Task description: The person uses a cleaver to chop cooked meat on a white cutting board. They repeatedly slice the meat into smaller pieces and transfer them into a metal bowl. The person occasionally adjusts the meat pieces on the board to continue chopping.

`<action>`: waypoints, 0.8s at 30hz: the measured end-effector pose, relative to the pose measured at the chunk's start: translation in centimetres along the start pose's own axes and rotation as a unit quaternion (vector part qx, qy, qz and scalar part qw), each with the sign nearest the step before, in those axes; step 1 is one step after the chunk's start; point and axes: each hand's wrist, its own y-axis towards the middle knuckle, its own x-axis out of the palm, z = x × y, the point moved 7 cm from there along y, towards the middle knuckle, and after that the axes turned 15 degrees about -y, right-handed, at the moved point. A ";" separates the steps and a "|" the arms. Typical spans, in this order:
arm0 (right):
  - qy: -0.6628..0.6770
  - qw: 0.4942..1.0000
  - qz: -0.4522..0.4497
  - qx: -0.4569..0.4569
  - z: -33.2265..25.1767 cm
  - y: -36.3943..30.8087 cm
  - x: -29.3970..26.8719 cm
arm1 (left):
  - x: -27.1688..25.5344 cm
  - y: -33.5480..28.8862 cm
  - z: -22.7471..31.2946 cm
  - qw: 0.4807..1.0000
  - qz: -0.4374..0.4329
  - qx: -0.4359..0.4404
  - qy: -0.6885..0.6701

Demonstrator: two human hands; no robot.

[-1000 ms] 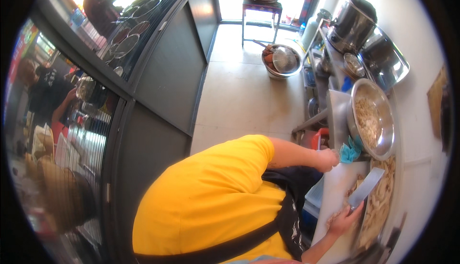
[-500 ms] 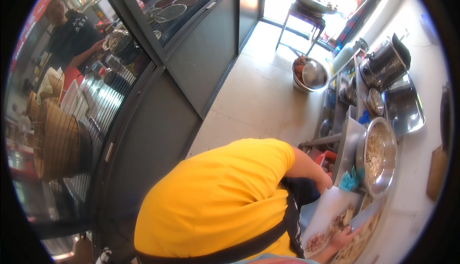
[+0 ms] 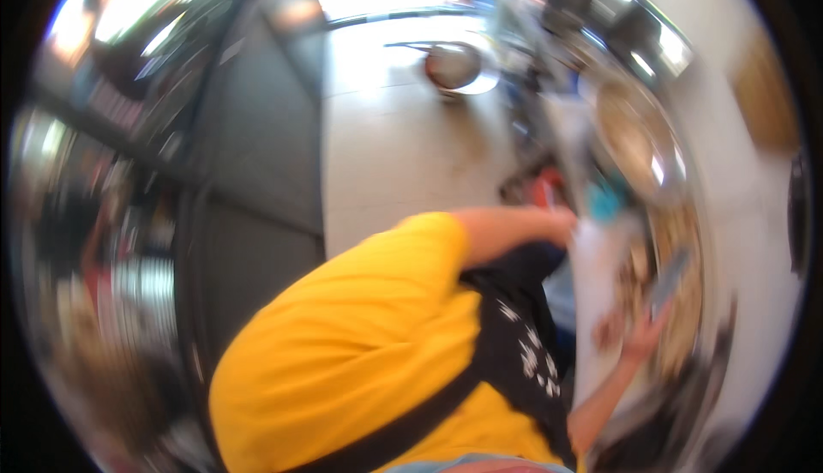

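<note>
The picture is blurred by motion. My right hand [image 3: 646, 333] is closed round the handle of a broad-bladed kitchen knife [image 3: 671, 279], its blade pointing away from me. The knife is at the right side of a white cutting board [image 3: 591, 280]. Small reddish-brown chopped pieces [image 3: 608, 331] lie on that board, with paler chunks [image 3: 635, 269] farther up. At the board's far left corner is my left hand [image 3: 561, 224], its fingers too smeared to read. A teal cloth [image 3: 605, 200] lies just right of it.
Beyond the board stands a large steel bowl [image 3: 677, 164] with pale contents. Something red [image 3: 547, 188] sits below the counter's edge. A pot [image 3: 454, 68] rests on the tiled floor [image 3: 386, 143]. Dark cabinet panels [image 3: 257, 130] line the left; a white wall [image 3: 729, 241] bounds the right.
My view has swung, so the counter, bowl and floor pot appear farther left and higher. My right hand still holds the knife; my left hand stays by the board's corner.
</note>
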 end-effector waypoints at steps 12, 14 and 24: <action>-0.213 0.947 0.042 0.239 -3.2 -19.7 -9.1 | 5.6 0.5 12.1 0.955 0.055 0.247 -0.155; -0.239 0.938 0.030 0.248 -3.3 -22.4 -8.4 | 9.0 0.8 14.4 0.951 -0.011 0.276 -0.140; -0.323 0.916 -0.015 0.239 -2.0 -20.9 -1.8 | 17.6 8.0 19.6 0.952 -0.052 0.297 -0.054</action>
